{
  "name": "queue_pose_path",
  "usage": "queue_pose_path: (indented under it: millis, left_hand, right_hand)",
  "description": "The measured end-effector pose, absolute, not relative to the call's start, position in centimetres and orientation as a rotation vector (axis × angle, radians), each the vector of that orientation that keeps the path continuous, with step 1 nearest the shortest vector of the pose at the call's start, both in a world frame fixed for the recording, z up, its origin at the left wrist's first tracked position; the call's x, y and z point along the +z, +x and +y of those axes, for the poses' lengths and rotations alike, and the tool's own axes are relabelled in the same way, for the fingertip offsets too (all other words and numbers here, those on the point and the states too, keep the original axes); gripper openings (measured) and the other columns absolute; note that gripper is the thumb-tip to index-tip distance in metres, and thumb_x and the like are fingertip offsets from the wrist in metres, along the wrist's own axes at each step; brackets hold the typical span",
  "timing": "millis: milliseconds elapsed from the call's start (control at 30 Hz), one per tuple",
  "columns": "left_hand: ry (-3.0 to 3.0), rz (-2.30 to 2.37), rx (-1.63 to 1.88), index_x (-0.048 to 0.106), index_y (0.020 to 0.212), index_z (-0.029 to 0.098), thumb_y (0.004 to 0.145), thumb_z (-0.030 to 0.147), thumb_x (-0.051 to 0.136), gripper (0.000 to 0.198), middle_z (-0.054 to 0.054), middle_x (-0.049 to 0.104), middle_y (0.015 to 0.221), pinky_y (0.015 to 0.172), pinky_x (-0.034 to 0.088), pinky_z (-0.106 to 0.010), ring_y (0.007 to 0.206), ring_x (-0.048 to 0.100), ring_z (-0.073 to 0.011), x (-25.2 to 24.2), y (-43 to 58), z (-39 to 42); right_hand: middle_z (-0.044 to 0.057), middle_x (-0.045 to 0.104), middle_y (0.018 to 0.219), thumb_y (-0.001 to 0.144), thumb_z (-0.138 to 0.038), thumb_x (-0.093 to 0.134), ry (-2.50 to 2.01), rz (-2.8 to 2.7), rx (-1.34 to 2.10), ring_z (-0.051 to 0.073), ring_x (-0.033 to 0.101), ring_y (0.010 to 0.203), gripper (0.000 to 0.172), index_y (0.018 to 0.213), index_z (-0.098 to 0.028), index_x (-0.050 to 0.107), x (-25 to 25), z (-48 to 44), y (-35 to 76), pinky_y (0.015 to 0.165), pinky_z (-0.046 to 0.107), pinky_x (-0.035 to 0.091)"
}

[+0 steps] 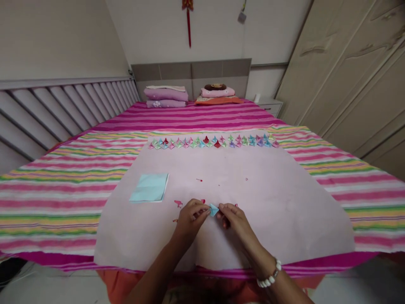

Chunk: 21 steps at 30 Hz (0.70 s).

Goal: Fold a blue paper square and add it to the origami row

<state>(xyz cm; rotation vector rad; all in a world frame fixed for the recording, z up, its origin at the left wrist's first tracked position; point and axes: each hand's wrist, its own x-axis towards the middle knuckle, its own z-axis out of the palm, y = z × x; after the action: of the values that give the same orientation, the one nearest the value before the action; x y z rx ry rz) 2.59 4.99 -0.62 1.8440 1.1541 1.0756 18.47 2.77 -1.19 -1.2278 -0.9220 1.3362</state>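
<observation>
A small light-blue folded paper piece (214,210) is held up between my two hands, just above the pale sheet (152,236) on the bed. My left hand (193,213) pinches its left corner between thumb and fingers. On the other side, my right hand (232,216) has its fingertips closed at the right corner. A stack of square light-blue paper (149,187) lies flat to the left of my hands. Along the sheet's far edge run rows of many small folded paper pieces (217,144) in red, pink, green, blue and purple.
Small red scraps (178,203) lie around my hands, and a tiny red-tipped stick (199,180) lies farther back. The striped bedspread (57,190) surrounds the sheet. Folded bedding (166,97) rests by the headboard (218,69); a slatted rail (72,105) lines the left side, wardrobes (348,71) the right.
</observation>
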Motion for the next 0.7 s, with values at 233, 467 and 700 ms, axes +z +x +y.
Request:
queue_pose_path:
  millis: [233, 467, 700]
  left_hand:
    - [1.903, 1.185, 1.027, 0.071, 0.086, 0.022, 0.079, 0.02, 0.058, 0.016, -0.003, 0.06, 0.081, 0.06, 0.044, -0.023, 0.071, 0.056, -0.0139, -1.3, 2.6, 7.8]
    - [2.057, 1.203, 0.975, 0.07, 0.083, 0.021, 0.081, 0.017, 0.054, 0.017, -0.003, 0.059, 0.079, 0.068, 0.044, -0.026, 0.076, 0.055, -0.0152, -2.5, 2.8, 9.7]
    - [2.022, 1.196, 0.978, 0.068, 0.083, 0.02, 0.081, 0.016, 0.053, 0.016, -0.003, 0.06, 0.081, 0.07, 0.046, -0.027, 0.077, 0.057, -0.0157, -4.8, 2.8, 10.6]
  right_hand:
    - [0.005, 0.063, 0.087, 0.073, -0.03, 0.068, -1.128, -1.335, 0.903, 0.015, 0.051, 0.062, 0.016, 0.087, -0.022, 0.071, -1.9, 5.3, 18.7, 0.058, 0.028, 0.041]
    - [0.005, 0.062, 0.084, 0.08, -0.027, 0.061, -1.11, -1.429, 0.863, 0.018, 0.055, 0.072, 0.01, 0.081, -0.022, 0.069, -3.3, 7.4, 18.3, 0.062, 0.029, 0.042]
    - [0.003, 0.059, 0.079, 0.083, -0.023, 0.056, -1.153, -1.453, 0.891, 0.017, 0.053, 0.07, 0.009, 0.077, -0.02, 0.063, -4.6, 8.4, 18.0, 0.064, 0.029, 0.042]
